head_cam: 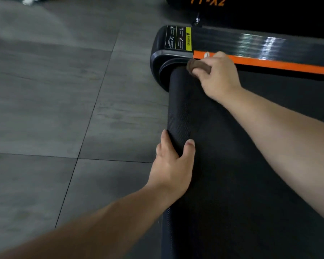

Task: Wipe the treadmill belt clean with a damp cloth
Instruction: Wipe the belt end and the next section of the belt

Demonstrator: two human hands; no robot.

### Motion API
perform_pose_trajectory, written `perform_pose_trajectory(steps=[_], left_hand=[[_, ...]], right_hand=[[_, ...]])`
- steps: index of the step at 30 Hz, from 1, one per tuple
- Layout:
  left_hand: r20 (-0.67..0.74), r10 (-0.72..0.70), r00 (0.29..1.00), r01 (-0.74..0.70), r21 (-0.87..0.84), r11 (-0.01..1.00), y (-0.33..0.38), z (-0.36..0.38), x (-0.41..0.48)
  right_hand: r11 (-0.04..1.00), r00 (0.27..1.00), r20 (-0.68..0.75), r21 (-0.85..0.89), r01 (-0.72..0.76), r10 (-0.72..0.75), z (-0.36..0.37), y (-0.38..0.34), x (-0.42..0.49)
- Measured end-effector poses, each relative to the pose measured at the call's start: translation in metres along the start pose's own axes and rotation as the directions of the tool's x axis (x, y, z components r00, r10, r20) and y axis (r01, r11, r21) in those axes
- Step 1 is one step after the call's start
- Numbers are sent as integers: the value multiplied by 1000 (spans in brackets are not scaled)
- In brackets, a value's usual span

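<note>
Head camera view, looking down both forearms: a person works at the rear end of a treadmill. The right hand (217,79) curls its fingers round a small brown cloth (195,64), bunched into a wad and pressed down at the far corner of the belt (232,165), just beside the orange strip (279,65) of the side rail. The left hand (173,165), nearer the camera, wraps the rounded end of the belt, thumb on top and fingers over the curve toward the floor (54,90). Beyond the right hand sit the black end cap (156,58) and its warning label (179,38).

The cloth looks soft and light, and squashes easily in the fist; whether it is damp cannot be told from here. A wad like this covers little, so a flatter spread under the palm would likely wipe more per pass. The belt appears to be dimpled rubber, grippy rather than slick, stretched taut yet bending round its roller. That rounded end, where the left hand sits, seems the natural place to hold and steady it, or to draw fresh surface round toward the right hand.
</note>
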State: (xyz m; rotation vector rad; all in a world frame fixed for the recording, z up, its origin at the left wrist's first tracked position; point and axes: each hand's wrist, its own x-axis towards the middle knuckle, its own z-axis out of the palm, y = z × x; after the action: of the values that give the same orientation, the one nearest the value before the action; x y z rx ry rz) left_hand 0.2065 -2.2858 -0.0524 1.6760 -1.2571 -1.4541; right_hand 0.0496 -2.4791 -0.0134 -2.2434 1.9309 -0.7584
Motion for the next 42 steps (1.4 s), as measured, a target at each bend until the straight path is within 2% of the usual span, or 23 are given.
perform_pose_trajectory(steps=[1,4,6,10,12,14,16,19,21,23,25,26,27,29,30,31,33,36,37,38,40,41,42], left_hand=[[-1,7,1000,-7,-7,1000,-2,0,-2],[-14,39,999,-39,-13,999,-4,0,-3],[-20,53,998,-53,-8,999,-3,1,-3],[-37,60,998,-60,-11,998,-2,1,-3],[-31,56,998,-57,-21,998,-4,2,-3],[-21,51,998,-52,-37,998,-5,1,-3],[-25,39,999,-40,-52,998,-5,0,-2],[-15,16,1000,-18,-92,996,-5,0,-4],[13,2,1000,-1,-111,994,-8,-2,-8],[53,-17,998,24,-140,990,-15,-3,-16],[73,-27,997,38,-157,987,-20,-2,-23],[65,-26,998,36,-159,987,-21,-1,-25],[49,-24,999,32,-160,987,-22,-1,-26],[31,-11,999,16,-158,987,-22,0,-26],[31,-4,1000,9,-156,988,-22,1,-26],[29,2,1000,2,-153,988,-22,0,-25],[25,1,1000,3,-141,990,-23,0,-26],[13,-7,1000,9,-131,991,-22,-1,-25],[7,-10,1000,11,-131,991,-22,-1,-25],[2,-13,1000,13,-130,991,-21,-1,-25],[3,-16,1000,16,-126,992,-21,0,-26],[2,-13,1000,13,-128,992,-21,0,-26],[2,-12,1000,12,-126,992,-21,0,-26]], right_hand=[[1000,1000,-8,-9,4,-4,3,-6,-10],[966,959,131,92,242,-252,-3,-23,-56],[957,942,170,80,280,-290,-12,-20,-50],[1000,1000,-7,-9,12,-12,4,-18,-6],[987,985,73,-29,156,-153,7,-29,-24],[936,903,253,37,349,-346,-4,-34,-45],[912,864,319,6,410,-391,-10,-38,-35],[965,965,186,-150,214,-185,3,-48,4],[974,982,136,-167,155,-133,12,-52,1],[954,924,267,-51,297,-273,2,-58,-32],[906,792,445,147,397,-419,-19,-54,-65],[889,742,497,174,423,-450,-28,-51,-68],[876,739,486,138,462,-466,-30,-44,-58],[934,890,301,5,357,-342,-22,-21,-21],[977,959,198,-26,210,-200,-19,-13,-7],[995,990,109,-36,94,-90,-13,-10,-2],[995,993,67,-13,101,-100,-6,-17,-29],[932,908,217,122,340,-359,-18,-31,-94],[918,888,234,108,382,-397,-25,-25,-92],[927,906,199,49,371,-373,-26,-14,-76],[992,992,63,-57,109,-105,-27,10,-30],[998,999,17,-57,-27,28,-25,16,-17],[996,998,-10,-53,-66,66,-18,14,-18]])
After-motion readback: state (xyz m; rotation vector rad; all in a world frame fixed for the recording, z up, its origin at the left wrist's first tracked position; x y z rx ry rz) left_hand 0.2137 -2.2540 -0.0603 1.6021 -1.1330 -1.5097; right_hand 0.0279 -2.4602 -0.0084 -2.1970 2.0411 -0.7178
